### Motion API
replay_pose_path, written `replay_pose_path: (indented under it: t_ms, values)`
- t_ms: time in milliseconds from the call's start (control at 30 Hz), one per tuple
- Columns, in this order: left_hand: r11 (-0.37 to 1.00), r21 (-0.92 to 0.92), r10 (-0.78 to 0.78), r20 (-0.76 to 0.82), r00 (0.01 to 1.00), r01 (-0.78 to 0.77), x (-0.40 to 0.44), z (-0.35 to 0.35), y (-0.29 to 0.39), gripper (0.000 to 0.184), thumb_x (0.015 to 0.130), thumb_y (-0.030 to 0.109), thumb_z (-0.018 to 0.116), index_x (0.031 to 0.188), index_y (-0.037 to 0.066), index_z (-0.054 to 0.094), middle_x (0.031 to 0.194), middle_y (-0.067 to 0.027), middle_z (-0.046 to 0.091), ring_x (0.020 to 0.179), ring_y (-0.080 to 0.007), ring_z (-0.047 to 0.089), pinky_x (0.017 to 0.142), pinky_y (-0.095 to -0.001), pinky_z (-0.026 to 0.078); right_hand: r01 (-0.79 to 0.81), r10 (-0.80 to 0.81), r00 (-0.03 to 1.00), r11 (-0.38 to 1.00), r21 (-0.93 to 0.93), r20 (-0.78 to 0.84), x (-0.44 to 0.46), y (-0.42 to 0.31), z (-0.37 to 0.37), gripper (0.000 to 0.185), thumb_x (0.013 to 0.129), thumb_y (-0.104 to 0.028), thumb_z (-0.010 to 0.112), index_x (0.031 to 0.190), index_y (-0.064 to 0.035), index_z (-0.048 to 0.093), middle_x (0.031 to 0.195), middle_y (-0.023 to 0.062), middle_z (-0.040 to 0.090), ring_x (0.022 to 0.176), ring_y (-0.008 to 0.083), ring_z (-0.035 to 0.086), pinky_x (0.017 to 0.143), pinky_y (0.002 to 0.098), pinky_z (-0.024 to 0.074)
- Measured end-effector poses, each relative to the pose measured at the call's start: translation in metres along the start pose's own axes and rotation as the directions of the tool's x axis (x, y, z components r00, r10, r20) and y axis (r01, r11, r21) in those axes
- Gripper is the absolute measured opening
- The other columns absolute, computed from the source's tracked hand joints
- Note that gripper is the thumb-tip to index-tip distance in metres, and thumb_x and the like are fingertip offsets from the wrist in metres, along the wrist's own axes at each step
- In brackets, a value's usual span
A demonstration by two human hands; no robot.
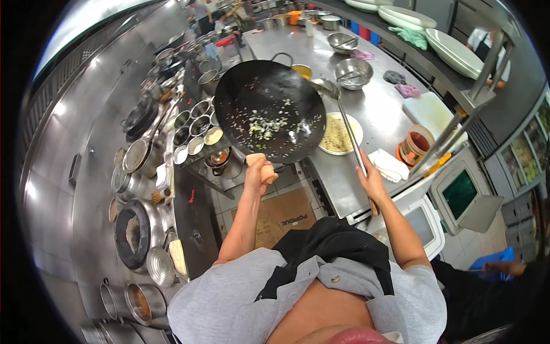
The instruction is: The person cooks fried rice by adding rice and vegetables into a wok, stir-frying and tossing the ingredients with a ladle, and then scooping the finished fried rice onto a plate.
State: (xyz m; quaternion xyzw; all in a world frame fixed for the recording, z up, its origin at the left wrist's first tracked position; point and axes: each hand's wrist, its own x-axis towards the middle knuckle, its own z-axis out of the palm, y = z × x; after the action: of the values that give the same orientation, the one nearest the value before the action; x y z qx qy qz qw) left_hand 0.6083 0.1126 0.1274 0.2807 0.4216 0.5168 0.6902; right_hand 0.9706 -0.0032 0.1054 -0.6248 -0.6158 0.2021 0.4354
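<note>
My left hand point(255, 182) is closed around the near handle of a large black wok point(269, 86), with a folded peach-coloured cloth point(259, 161) in the grip. The wok hangs in front of me over the gap between the stove side and the steel table, its inside facing me. Chopped white and green bits point(265, 124) are scattered over its lower half. In my right hand point(372, 180), the fingers wrap the long handle of a ladle point(347, 123). Its bowl end is up beside the wok's right rim, above a white plate point(359, 125) of pale, grainy food.
Seasoning pots point(201, 125) stand along the stove side at left, near a strainer point(136, 155). On the steel table point(375, 103) are metal bowls point(353, 73), a white cloth point(389, 166) and a red-brown tub point(416, 144). Flattened cardboard point(281, 221) lies on the floor. Other people point(201, 14) stand farther back.
</note>
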Motion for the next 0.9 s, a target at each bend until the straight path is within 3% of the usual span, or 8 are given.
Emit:
replay_pose_path:
  t_ms: [267, 300, 367, 433, 533, 667, 767, 900]
  values:
    - [0.999, 0.009, -0.046, 0.107, 0.993, 0.045, 0.005, 0.028, 0.016, 0.016, 0.082, 0.012, 0.062, 0.093, 0.003, 0.054, 0.075, -0.0086, 0.06, 0.061, -0.0196, 0.061, 0.05, -0.0381, 0.055, 0.014, -0.035, 0.989, 0.989, 0.144, 0.142, 0.08, -0.056, 0.065, 0.058, 0.099, -0.028, 0.053, 0.152, -0.0163, 0.032, 0.136, 0.0276, 0.051, 0.126, 0.0423, 0.051, 0.105, 0.0418, 0.0403]
    - [0.999, 0.025, -0.033, 0.13, 0.991, 0.03, 0.007, 0.031, 0.019, 0.016, 0.083, 0.013, 0.06, 0.093, 0.003, 0.054, 0.074, -0.0091, 0.06, 0.061, -0.0197, 0.061, 0.05, -0.0375, 0.055, 0.234, -0.235, 0.97, 0.972, 0.023, 0.06, 0.068, -0.049, 0.062, 0.058, 0.099, -0.028, 0.053, 0.153, -0.0234, 0.03, 0.123, 0.027, 0.061, 0.108, 0.0443, 0.061, 0.095, 0.0454, 0.0483]
    - [0.998, 0.046, -0.038, 0.124, 0.992, 0.032, 0.012, 0.034, 0.027, 0.016, 0.083, 0.013, 0.06, 0.093, 0.003, 0.055, 0.074, -0.0091, 0.06, 0.061, -0.0198, 0.061, 0.05, -0.0373, 0.055, 0.0, 0.091, 0.93, 0.969, -0.248, 0.355, 0.034, -0.031, 0.021, 0.061, 0.098, -0.026, 0.055, 0.153, -0.0336, 0.028, 0.1, 0.0226, 0.068, 0.083, 0.0437, 0.066, 0.078, 0.0495, 0.0534]
    - [0.999, 0.038, -0.03, 0.136, 0.99, 0.025, 0.022, 0.026, 0.029, 0.016, 0.083, 0.015, 0.06, 0.092, 0.002, 0.055, 0.074, -0.009, 0.06, 0.06, -0.0199, 0.061, 0.05, -0.0369, 0.055, 0.235, -0.139, 0.942, 0.923, -0.306, 0.304, 0.005, 0.03, -0.018, 0.065, 0.096, -0.023, 0.057, 0.151, -0.0395, 0.028, 0.083, 0.0189, 0.067, 0.067, 0.042, 0.063, 0.067, 0.0523, 0.0523]
    - [0.992, 0.127, -0.004, 0.121, 0.993, -0.011, 0.024, 0.026, 0.033, 0.017, 0.083, 0.014, 0.061, 0.094, 0.003, 0.055, 0.074, -0.0081, 0.059, 0.061, -0.0198, 0.061, 0.051, -0.037, 0.056, 0.176, -0.022, 0.956, 0.839, -0.515, 0.292, 0.017, 0.036, -0.049, 0.066, 0.094, -0.022, 0.058, 0.151, -0.0384, 0.029, 0.082, 0.0222, 0.066, 0.07, 0.0431, 0.063, 0.068, 0.0531, 0.0514]
    - [0.998, 0.056, 0.016, 0.103, 0.995, -0.022, 0.031, 0.037, 0.025, 0.019, 0.082, 0.012, 0.062, 0.096, 0.004, 0.054, 0.074, -0.0072, 0.059, 0.06, -0.0193, 0.06, 0.05, -0.037, 0.056, 0.176, -0.116, 0.978, 0.905, -0.386, 0.173, 0.061, -0.004, -0.002, 0.065, 0.094, -0.02, 0.058, 0.151, -0.0367, 0.03, 0.083, 0.0232, 0.065, 0.071, 0.0432, 0.063, 0.068, 0.0522, 0.051]
    - [0.998, 0.041, 0.043, 0.112, 0.993, -0.048, 0.037, 0.033, 0.027, 0.02, 0.081, 0.012, 0.063, 0.096, 0.004, 0.054, 0.074, -0.0068, 0.058, 0.058, -0.0186, 0.06, 0.046, -0.0367, 0.054, 0.005, 0.096, 0.962, 0.929, -0.37, 0.254, 0.06, -0.03, -0.005, 0.067, 0.092, -0.017, 0.058, 0.151, -0.0352, 0.031, 0.084, 0.0221, 0.066, 0.074, 0.0432, 0.063, 0.069, 0.0518, 0.0491]
    - [0.998, -0.002, 0.057, 0.107, 0.993, -0.058, 0.034, 0.03, 0.036, 0.019, 0.081, 0.013, 0.063, 0.095, 0.004, 0.054, 0.074, -0.0071, 0.058, 0.057, -0.0188, 0.06, 0.046, -0.0365, 0.054, 0.374, -0.308, 0.922, 0.868, -0.328, 0.236, -0.005, 0.057, -0.067, 0.071, 0.089, -0.012, 0.059, 0.151, -0.0354, 0.033, 0.078, 0.02, 0.064, 0.071, 0.0397, 0.064, 0.067, 0.0507, 0.0507]
